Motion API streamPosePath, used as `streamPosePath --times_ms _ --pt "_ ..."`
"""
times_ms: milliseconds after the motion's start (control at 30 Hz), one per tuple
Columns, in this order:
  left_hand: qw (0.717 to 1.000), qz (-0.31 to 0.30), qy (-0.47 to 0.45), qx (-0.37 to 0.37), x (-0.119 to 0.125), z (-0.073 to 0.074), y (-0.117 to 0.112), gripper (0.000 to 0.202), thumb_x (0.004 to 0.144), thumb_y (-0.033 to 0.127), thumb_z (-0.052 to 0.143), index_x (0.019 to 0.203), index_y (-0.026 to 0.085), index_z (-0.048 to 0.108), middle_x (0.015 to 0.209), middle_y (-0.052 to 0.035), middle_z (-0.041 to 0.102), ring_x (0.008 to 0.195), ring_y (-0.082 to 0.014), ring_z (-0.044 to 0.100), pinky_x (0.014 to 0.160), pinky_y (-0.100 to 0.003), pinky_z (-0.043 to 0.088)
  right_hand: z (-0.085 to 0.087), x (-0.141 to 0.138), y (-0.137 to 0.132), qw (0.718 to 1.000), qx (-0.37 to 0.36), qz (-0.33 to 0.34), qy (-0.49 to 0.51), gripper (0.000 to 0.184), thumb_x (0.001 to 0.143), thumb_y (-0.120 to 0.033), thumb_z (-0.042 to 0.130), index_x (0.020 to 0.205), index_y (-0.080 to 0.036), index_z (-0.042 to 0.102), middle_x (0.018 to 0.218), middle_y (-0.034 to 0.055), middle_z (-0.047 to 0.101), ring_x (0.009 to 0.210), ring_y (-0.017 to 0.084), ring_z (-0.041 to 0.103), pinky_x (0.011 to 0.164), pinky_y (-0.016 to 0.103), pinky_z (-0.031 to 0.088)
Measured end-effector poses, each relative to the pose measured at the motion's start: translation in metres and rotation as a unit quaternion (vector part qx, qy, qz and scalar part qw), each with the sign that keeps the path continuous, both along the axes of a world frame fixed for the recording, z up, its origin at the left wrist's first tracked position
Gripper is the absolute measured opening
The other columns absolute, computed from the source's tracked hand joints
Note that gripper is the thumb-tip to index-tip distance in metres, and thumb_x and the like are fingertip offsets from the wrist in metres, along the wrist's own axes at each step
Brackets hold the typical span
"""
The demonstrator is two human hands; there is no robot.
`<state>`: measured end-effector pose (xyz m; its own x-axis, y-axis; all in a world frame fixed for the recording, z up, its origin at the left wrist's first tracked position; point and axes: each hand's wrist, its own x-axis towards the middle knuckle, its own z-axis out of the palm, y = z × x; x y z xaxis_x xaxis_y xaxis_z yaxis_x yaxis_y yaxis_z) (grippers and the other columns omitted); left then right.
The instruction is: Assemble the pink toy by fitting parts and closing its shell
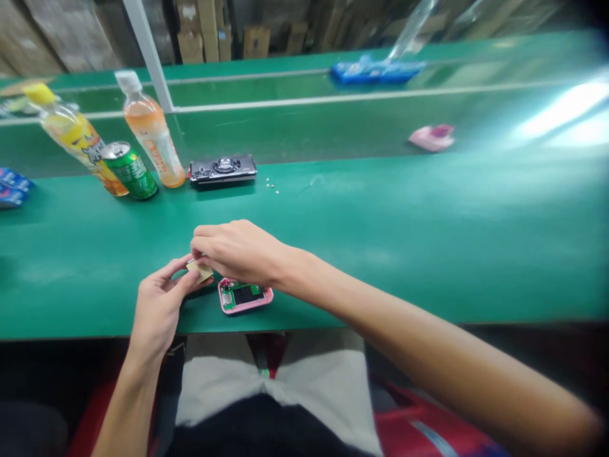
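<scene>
My left hand (159,299) pinches a small tan flat piece (200,271) between thumb and fingers just above the green table's near edge. My right hand (235,249) reaches across from the right, its fingertips closed on the same piece from above. Right beside them, a small pink device shell (245,296) lies open on the table, showing a green circuit board and a dark screen inside. What the tan piece is exactly I cannot make out.
On the green table (380,241) stand a yellow bottle (76,136), an orange bottle (152,133) and a green can (130,169) at back left, a black device (222,169) with tiny screws (273,185) beside it. A pink part (432,137) and blue tray (375,70) lie farther back.
</scene>
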<state>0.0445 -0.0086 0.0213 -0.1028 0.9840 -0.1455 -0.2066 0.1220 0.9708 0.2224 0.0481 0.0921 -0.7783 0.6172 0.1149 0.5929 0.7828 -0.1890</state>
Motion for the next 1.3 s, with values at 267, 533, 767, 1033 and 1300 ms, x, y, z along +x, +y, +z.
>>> streamPosePath --times_ms 267,533,767,1033,1300 --pt "0.997 0.034 0.062 0.041 0.006 0.002 -0.005 0.051 0.062 0.043 0.095 0.1 0.013 0.077 0.087 -0.0054 0.078 0.081 -0.0255 0.078 0.079 -0.036 0.066 0.019 -0.021 -0.012 0.988 0.055 -0.001 -0.146 0.015 0.106 -0.013 0.049 0.098 -0.011 0.062 0.096 0.0066 0.062 0.075 0.02 0.067 0.054 0.029 0.035" --pt "0.991 0.04 0.107 0.066 0.011 0.003 -0.006 0.032 0.075 0.042 0.085 0.093 0.016 0.078 0.085 -0.0028 0.074 0.081 -0.0207 0.075 0.07 -0.024 0.063 0.003 -0.027 -0.023 0.974 0.116 -0.002 -0.195 0.031 0.106 -0.005 0.026 0.096 -0.013 0.054 0.091 0.0064 0.057 0.067 0.019 0.066 0.046 0.031 0.031" --pt "0.995 0.044 0.062 0.067 0.014 0.0 -0.006 0.026 0.079 0.036 0.081 0.099 0.019 0.079 0.087 -0.0008 0.069 0.076 -0.016 0.075 0.074 -0.023 0.064 -0.001 -0.024 -0.021 0.981 0.034 -0.051 -0.182 0.011 0.106 -0.013 0.047 0.098 -0.014 0.055 0.098 0.006 0.06 0.075 0.019 0.066 0.049 0.03 0.027" --pt "0.993 0.058 0.065 0.074 0.012 0.0 -0.007 0.027 0.08 0.037 0.081 0.1 0.018 0.08 0.087 -0.0018 0.069 0.077 -0.016 0.074 0.073 -0.023 0.064 0.005 -0.032 -0.021 0.975 0.065 -0.042 -0.207 0.017 0.106 -0.01 0.04 0.096 -0.015 0.053 0.094 0.0059 0.059 0.065 0.016 0.06 0.045 0.03 0.021" --pt "0.99 0.063 0.107 0.074 0.015 0.001 -0.006 0.021 0.084 0.031 0.074 0.098 0.017 0.079 0.09 -0.0032 0.07 0.076 -0.0141 0.073 0.068 -0.018 0.06 -0.015 -0.033 -0.032 0.959 0.211 -0.05 -0.183 0.025 0.102 -0.004 0.034 0.088 -0.019 0.049 0.079 0.0038 0.053 0.063 0.019 0.055 0.045 0.031 0.024"
